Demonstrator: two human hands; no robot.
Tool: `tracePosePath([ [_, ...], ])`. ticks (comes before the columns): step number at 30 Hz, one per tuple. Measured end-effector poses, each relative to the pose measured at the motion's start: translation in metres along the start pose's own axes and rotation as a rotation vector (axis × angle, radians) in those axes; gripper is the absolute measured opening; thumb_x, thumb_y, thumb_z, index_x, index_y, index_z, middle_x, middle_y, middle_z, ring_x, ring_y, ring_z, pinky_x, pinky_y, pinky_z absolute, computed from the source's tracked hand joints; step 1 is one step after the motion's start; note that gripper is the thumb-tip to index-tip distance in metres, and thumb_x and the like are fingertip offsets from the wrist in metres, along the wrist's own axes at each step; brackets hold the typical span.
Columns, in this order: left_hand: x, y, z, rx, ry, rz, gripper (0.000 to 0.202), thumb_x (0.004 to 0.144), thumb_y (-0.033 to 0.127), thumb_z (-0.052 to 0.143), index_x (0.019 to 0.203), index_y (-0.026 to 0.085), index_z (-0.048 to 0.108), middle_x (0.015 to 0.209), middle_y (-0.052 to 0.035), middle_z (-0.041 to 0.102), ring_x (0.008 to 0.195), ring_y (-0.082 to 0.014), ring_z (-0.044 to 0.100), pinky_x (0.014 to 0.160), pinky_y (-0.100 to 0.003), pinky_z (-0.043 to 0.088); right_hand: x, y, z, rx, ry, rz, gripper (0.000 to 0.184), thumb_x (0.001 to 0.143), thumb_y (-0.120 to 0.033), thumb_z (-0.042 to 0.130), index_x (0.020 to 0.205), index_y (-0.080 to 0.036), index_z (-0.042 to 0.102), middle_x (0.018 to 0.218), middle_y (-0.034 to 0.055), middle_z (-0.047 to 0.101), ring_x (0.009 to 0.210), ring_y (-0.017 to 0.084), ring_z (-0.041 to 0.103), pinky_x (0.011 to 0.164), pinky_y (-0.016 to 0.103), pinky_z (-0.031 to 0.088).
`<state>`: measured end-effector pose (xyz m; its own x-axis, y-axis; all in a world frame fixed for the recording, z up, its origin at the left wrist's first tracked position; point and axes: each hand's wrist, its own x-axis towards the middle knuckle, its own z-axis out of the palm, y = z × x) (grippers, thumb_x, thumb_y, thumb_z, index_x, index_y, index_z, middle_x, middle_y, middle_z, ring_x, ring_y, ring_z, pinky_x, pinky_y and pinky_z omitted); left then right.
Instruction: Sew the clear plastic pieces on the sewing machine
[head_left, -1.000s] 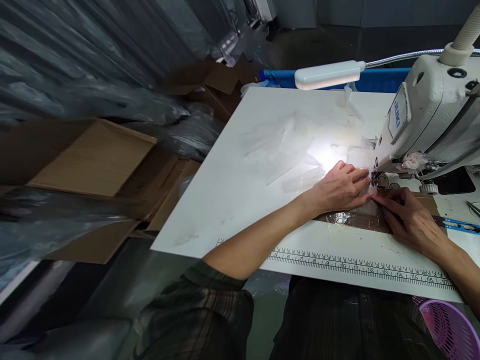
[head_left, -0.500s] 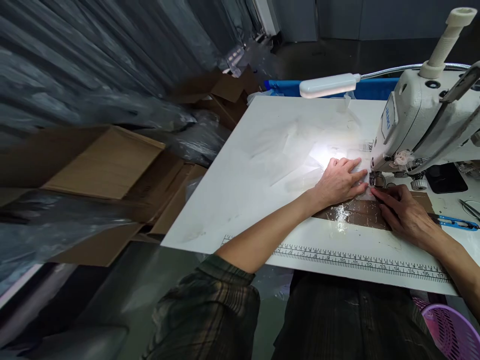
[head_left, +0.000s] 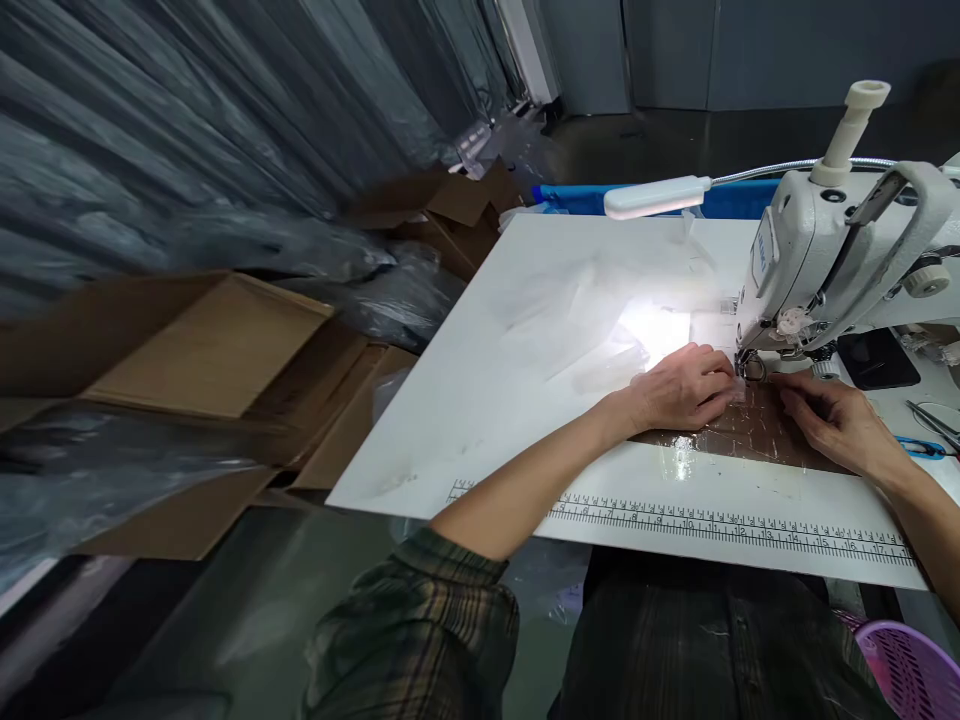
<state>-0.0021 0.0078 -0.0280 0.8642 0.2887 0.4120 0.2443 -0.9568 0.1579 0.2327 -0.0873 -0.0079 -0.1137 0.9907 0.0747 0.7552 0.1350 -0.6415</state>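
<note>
A white sewing machine (head_left: 795, 255) stands at the right of the table, its presser foot (head_left: 744, 362) low over the work. Just left of the foot, my left hand (head_left: 686, 387) has its fingers curled on a sheer white piece of fabric (head_left: 733, 396) and grips its edge. My right hand (head_left: 832, 418) lies right of the foot, forefinger stretched towards it and the other fingers bent in; whatever they hold is hidden. Beneath both hands is a brown, shiny taped patch (head_left: 757, 435) on the tabletop.
Sheer pieces (head_left: 592, 320) lie on the white table (head_left: 450, 420), lit by a lamp (head_left: 656, 197). A printed ruler (head_left: 675, 515) runs along the front edge. Blue thread snips (head_left: 921, 447) and a dark phone (head_left: 877, 358) are at right. Cardboard boxes (head_left: 217, 340) stand at left.
My left hand has gone from flat, spread fingers to curled ones. My right hand has drawn back to the right, away from the presser foot. The view has tilted slightly.
</note>
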Motion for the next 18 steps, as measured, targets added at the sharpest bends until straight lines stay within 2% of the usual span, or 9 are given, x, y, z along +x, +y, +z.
tracePosePath([
  [3,-0.002,0.0,-0.006,-0.118,-0.06,0.007,0.023,0.098,0.023,0.049,0.102,0.014,0.07,0.102,-0.0106,0.072,0.089,-0.0181,0.066,0.083,-0.035,0.054,0.003,-0.005,-0.005,0.009,-0.019,0.055,0.035,0.093,-0.037,0.046,0.107,-0.017,0.073,0.085,0.0072,0.071,0.068,0.02,0.064,0.062,0.032,0.053],
  [6,-0.004,-0.004,-0.011,-0.207,-0.09,-0.029,0.02,0.097,0.026,0.055,0.106,0.018,0.071,0.106,-0.0086,0.073,0.095,-0.0184,0.068,0.085,-0.035,0.055,0.014,-0.009,-0.013,-0.051,-0.17,0.084,0.031,0.092,-0.037,0.047,0.102,-0.018,0.07,0.066,0.0021,0.066,0.055,0.019,0.059,0.051,0.03,0.047],
  [9,-0.004,-0.006,-0.01,-0.224,-0.064,-0.053,0.02,0.1,0.03,0.056,0.102,0.018,0.073,0.103,-0.0065,0.074,0.097,-0.0166,0.069,0.085,-0.032,0.054,0.027,-0.01,-0.016,-0.149,-0.256,0.068,0.022,0.089,-0.033,0.05,0.09,-0.021,0.069,0.066,0.0024,0.067,0.06,0.02,0.062,0.056,0.031,0.048],
  [11,-0.004,-0.006,-0.007,-0.197,-0.048,-0.071,0.021,0.101,0.029,0.055,0.099,0.019,0.073,0.101,-0.0048,0.075,0.095,-0.0157,0.07,0.083,-0.031,0.052,0.031,-0.008,-0.013,-0.165,-0.222,0.055,0.021,0.089,-0.03,0.049,0.085,-0.022,0.068,0.073,0.0036,0.07,0.066,0.021,0.065,0.064,0.031,0.051],
  [15,-0.003,-0.004,-0.006,-0.168,-0.071,-0.11,0.022,0.103,0.028,0.052,0.099,0.021,0.073,0.102,-0.0043,0.075,0.096,-0.0158,0.069,0.081,-0.032,0.051,0.027,-0.003,-0.004,-0.176,-0.081,0.082,0.025,0.09,-0.032,0.047,0.092,-0.021,0.069,0.083,0.0066,0.073,0.073,0.023,0.067,0.067,0.034,0.052],
  [18,-0.003,-0.005,-0.008,-0.206,-0.095,-0.1,0.022,0.103,0.031,0.053,0.104,0.021,0.073,0.105,-0.006,0.074,0.098,-0.0168,0.069,0.083,-0.033,0.052,0.022,0.0,-0.001,-0.202,-0.079,0.051,0.025,0.09,-0.031,0.047,0.096,-0.02,0.069,0.087,0.0086,0.074,0.079,0.025,0.069,0.072,0.036,0.052],
])
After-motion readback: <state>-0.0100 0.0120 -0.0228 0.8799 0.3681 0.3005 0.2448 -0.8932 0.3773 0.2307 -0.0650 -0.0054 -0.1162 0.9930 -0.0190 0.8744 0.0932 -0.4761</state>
